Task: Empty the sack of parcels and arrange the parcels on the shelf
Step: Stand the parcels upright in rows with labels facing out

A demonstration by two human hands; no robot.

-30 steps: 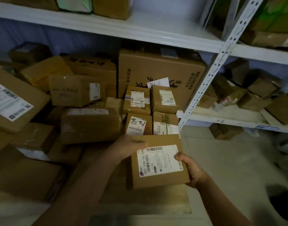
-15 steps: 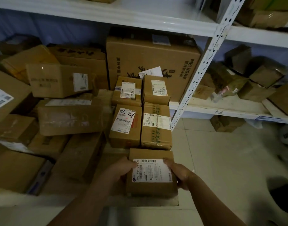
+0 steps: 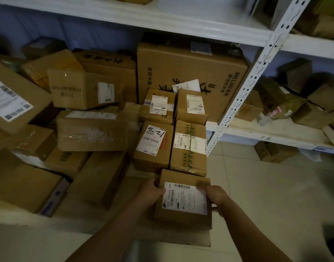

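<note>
1. White metal shelving (image 3: 243,103) with a perforated upright fills my view, its low board crowded with brown cardboard parcels, and pale floor tiles (image 3: 266,195) lie at 4 o'clock.
2. My left hand (image 3: 150,191) grips the left edge of a small brown cardboard parcel with a white barcode label (image 3: 183,205), thumb curled onto its top face by the label's corner.
3. My right hand (image 3: 216,196) grips the parcel's right edge, fingers bent over the label's far right corner.
4. That parcel sits at 6 o'clock on the front of the low shelf board, label up, its far edge just beside a taped brown box with green printing (image 3: 189,148).
5. At 11 o'clock from it stands a brown box with a handwritten label (image 3: 153,146).
6. At 12 o'clock a large brown carton with black lettering (image 3: 190,72) stands against the back.
7. At 9 o'clock, bigger brown boxes (image 3: 90,129) lie heaped at angles.
</note>
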